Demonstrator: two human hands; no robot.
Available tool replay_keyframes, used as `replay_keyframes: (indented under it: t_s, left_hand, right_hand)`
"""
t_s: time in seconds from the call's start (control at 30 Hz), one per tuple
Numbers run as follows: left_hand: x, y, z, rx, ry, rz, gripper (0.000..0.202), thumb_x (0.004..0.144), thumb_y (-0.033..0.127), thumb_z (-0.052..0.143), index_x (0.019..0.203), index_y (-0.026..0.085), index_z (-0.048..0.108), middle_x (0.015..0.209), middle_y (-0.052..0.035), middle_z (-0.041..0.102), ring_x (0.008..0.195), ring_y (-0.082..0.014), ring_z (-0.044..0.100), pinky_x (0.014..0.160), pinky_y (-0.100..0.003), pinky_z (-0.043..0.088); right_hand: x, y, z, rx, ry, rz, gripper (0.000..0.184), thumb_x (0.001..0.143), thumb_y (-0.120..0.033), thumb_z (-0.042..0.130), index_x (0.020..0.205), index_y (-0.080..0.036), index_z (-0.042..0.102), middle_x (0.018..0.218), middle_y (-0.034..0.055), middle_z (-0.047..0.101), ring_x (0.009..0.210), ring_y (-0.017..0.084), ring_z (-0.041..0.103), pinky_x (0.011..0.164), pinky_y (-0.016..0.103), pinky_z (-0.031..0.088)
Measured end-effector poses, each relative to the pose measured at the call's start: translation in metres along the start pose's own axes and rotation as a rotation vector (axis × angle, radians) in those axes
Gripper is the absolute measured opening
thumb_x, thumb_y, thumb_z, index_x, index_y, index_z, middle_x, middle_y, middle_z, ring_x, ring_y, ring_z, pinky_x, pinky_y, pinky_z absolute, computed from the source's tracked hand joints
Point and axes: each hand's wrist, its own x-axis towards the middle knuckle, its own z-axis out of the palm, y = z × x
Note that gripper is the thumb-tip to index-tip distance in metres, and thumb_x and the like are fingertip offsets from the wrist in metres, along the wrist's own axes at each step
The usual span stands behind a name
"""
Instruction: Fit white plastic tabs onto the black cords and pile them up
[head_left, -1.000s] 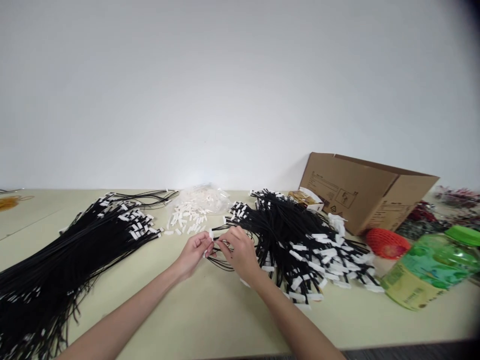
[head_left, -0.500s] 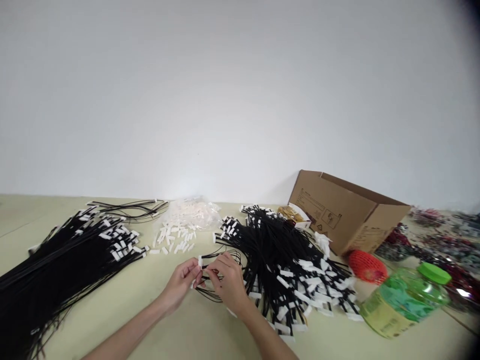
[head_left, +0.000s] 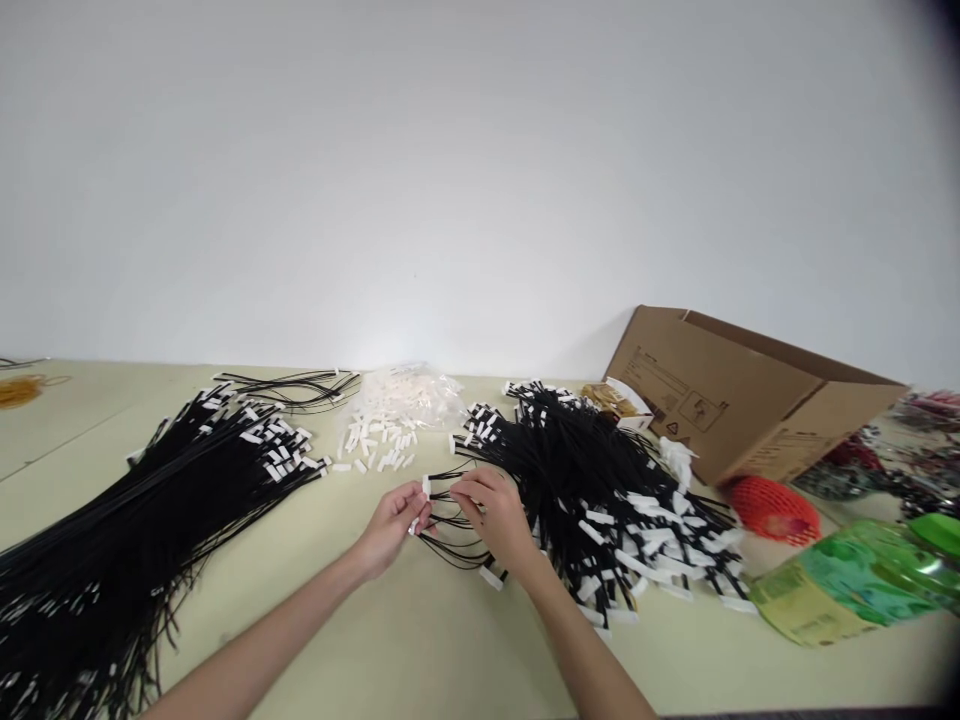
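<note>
Between thumb and fingers, my left hand [head_left: 393,524] holds a small white connector [head_left: 427,486] at the end of a black wire harness. A second white connector [head_left: 414,526] shows just below it at the same fingers. My right hand [head_left: 496,512] is closed in a pinch at the black wires [head_left: 454,548], a short way right of the connector; its fingertips partly hide them. The wires loop below and behind the right hand, and a white connector [head_left: 492,578] hangs near its wrist. Loose white connectors [head_left: 379,444] lie beyond my hands.
A thick bundle of black wire harnesses [head_left: 172,480] lies left, and another pile [head_left: 577,460] right. Behind are a clear plastic bag [head_left: 431,395] and a small box [head_left: 622,403]. Rightward stand a cardboard box [head_left: 720,400], red foam netting [head_left: 772,510] and a green-capped bottle [head_left: 840,585].
The view has turned left, so everything sits further right and higher. My right fingertips have moved slightly away from my left fingers along the wires. The left hand still holds the connector.
</note>
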Motion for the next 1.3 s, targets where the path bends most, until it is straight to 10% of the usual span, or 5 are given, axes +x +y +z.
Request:
replay_keyframes:
  t_s: [1.1,1.3]
  left_hand:
    - [0.003,-0.009,0.000,0.274,-0.021,0.119,0.027,0.078,0.042,0.051,0.066,0.017,0.050,0.052,0.0050,0.045,0.048,-0.0098,0.042,0.057,-0.027,0.045]
    - [-0.006,-0.006,0.001,0.572,-0.104,0.261,0.020,0.079,0.033,0.049,0.071,0.017,0.056,0.060,0.0008,0.052,0.056,-0.0128,0.049,0.054,-0.024,0.039]
  right_hand:
    - [-0.006,0.000,0.014,-0.217,-0.079,-0.077,0.017,0.084,-0.028,0.052,0.097,-0.019,0.059,0.093,0.0075,0.052,0.089,0.020,0.045,0.079,0.034,0.040]
    - [-0.007,-0.011,0.017,-0.079,0.004,0.019,0.017,0.076,-0.034,0.061,0.069,-0.018,0.060,0.085,0.0052,0.047,0.086,0.019,0.043,0.079,0.035,0.039]
